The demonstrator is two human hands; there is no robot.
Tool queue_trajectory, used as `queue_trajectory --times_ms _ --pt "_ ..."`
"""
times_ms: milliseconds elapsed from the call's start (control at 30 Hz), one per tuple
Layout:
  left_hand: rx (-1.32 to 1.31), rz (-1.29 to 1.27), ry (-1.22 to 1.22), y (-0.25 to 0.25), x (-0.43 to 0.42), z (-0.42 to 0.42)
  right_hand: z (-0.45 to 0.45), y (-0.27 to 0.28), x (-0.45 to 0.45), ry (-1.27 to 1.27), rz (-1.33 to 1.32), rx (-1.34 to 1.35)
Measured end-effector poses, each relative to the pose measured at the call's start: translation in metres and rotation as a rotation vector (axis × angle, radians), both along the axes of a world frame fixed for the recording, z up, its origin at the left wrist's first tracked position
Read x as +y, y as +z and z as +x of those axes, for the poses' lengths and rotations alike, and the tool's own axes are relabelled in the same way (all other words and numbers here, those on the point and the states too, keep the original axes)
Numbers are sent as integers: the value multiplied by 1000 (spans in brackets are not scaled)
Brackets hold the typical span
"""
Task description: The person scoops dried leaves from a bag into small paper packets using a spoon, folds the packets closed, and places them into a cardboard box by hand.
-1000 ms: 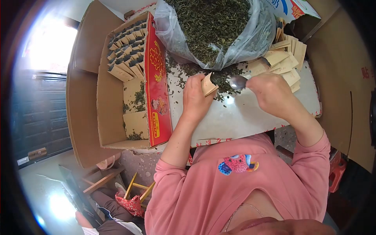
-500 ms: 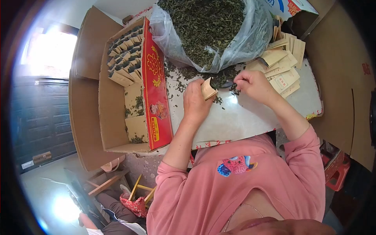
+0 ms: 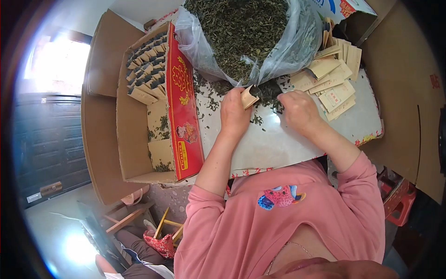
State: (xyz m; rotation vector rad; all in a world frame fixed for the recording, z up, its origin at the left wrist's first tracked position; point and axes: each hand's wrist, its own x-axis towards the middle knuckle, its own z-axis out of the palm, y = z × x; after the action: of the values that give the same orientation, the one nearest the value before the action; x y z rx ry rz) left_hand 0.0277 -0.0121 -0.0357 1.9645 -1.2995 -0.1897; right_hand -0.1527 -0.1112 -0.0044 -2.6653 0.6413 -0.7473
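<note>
My left hand [image 3: 233, 111] is closed around a small tan paper packet [image 3: 249, 97], its open mouth facing up and right toward the tea heap. Across from it, my right hand [image 3: 299, 110] is closed, knuckles up, by a dark spoon [image 3: 270, 89] whose bowl blurs into the leaves; its handle is hidden in my fingers. Loose dried tea leaves [image 3: 256, 120] lie on the table between both hands. Just beyond, a clear plastic bag [image 3: 290, 56] stands open, full of dark dried leaves [image 3: 239, 32].
To the left, a red-sided cardboard box [image 3: 189, 139] holds rows of filled packets [image 3: 147, 60]. Flat paper packets [image 3: 338, 95] lie fanned on the white table [image 3: 253, 151] at right. Large cardboard [image 3: 395, 102] stands beyond. Another person's legs [image 3: 139, 244] show at lower left.
My left hand and the packet have moved slightly away from me, closer to the bag. My right hand has turned knuckles-up and shifted a little nearer my body; the spoon has moved into the leaves.
</note>
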Motion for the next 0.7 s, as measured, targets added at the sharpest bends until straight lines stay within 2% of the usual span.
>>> queue_trajectory --times_ms 133,200,233,300,333,400,533,700 --pt "20 -10 -20 -3 -4 -2 10 -11 7 6 143 -101" --pt "93 -19 -13 -1 -4 -4 12 -15 8 -65 383 -119" --pt "93 -19 -12 0 -3 -4 13 -19 8 -63 384 -119" --pt "126 -24 -25 3 -1 -4 13 -25 7 -111 767 -230" --pt "126 -25 -24 6 2 -5 11 -25 5 -111 766 -229" --pt "303 -9 28 17 9 -6 7 -19 2 -127 1066 -255" --pt "263 -68 46 10 23 0 -4 -19 -3 -52 1071 -274" --pt "132 -84 22 6 28 3 -17 7 -4 -39 1058 -213"
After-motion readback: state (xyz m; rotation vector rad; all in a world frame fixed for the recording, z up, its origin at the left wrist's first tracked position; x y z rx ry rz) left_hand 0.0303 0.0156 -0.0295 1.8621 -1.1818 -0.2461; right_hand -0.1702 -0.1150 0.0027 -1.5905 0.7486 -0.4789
